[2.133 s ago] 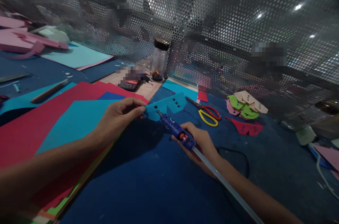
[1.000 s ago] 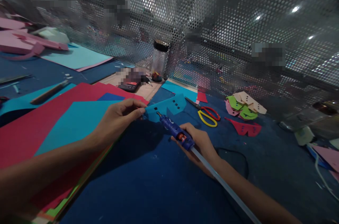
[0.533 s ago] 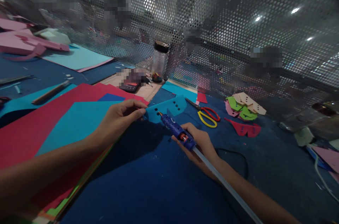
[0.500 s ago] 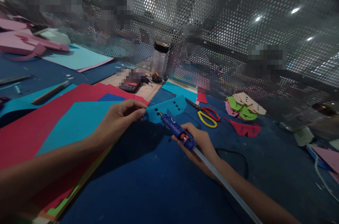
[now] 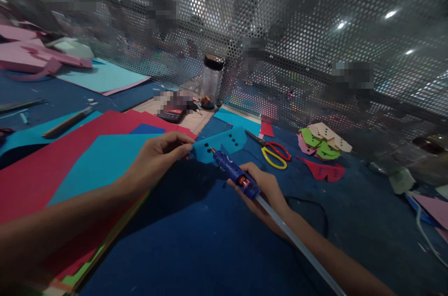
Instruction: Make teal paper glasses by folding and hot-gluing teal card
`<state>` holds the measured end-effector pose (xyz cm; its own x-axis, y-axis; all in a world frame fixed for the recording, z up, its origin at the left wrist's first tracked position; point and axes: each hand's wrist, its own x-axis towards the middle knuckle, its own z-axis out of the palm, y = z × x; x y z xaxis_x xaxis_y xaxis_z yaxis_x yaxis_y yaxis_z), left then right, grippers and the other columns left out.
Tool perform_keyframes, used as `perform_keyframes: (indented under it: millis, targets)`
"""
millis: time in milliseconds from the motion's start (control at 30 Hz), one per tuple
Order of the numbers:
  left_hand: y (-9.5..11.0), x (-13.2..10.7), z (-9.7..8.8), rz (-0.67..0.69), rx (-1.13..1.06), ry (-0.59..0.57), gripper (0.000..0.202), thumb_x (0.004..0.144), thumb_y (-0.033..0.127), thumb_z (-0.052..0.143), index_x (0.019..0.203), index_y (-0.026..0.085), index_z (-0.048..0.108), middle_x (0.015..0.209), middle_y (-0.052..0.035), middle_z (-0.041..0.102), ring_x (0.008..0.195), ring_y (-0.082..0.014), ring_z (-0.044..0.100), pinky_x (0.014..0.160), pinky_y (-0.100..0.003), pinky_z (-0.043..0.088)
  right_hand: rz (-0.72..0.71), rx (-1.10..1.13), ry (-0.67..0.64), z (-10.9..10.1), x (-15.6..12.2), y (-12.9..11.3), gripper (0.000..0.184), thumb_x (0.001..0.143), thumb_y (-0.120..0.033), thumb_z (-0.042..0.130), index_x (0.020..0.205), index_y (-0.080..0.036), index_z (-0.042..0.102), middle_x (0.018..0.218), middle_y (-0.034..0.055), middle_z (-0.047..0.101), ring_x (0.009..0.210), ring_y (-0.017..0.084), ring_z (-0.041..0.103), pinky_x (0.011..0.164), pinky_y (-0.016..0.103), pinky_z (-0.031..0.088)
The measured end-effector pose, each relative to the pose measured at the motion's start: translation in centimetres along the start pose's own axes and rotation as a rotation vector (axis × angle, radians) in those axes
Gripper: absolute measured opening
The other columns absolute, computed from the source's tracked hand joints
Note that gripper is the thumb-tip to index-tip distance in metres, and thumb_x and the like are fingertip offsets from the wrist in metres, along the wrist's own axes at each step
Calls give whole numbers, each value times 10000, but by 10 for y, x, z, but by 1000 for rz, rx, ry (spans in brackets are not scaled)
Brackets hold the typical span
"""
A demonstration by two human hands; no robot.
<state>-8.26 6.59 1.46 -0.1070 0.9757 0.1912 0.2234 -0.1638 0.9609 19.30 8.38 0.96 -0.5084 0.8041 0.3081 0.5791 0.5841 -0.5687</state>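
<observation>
My left hand (image 5: 164, 153) pinches the left end of a blue paper cutout (image 5: 224, 139), which is held up off the table. Small dark squares sit in two groups on the cutout. My right hand (image 5: 266, 188) is wrapped around a blue hot glue gun (image 5: 233, 170), whose tip is at the left group of dark squares; whether it touches cannot be made out. A long clear glue stick (image 5: 297, 240) sticks out of the gun's back. Scissors (image 5: 275, 153) with red and yellow handles lie just beyond the cutout.
Coloured paper sheets (image 5: 94, 160) are stacked under my left forearm. A clear jar (image 5: 211, 82) with a dark lid stands before a perforated metal screen (image 5: 297, 20). Similar cutouts (image 5: 324, 139) and a red one (image 5: 325, 170) lie right. A black cord (image 5: 320, 207) runs beside my right wrist.
Almost nothing differs. The glue gun's tip stays near the left dark squares, with at most a very slight shift, and both hands keep their hold.
</observation>
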Motion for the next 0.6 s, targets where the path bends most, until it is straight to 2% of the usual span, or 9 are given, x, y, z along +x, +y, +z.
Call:
perform_keyframes:
  millis: [600]
  targets:
    - [2,-1,2,-10,-1,-5,223,887,435,718,937,218,723,830,-14,692,806,-187,641,742,-295,490,20,-15,0,0,-1,-1,156,835,-222,658,987,-247,631,719,-41,685,579,146,620,555,216,383]
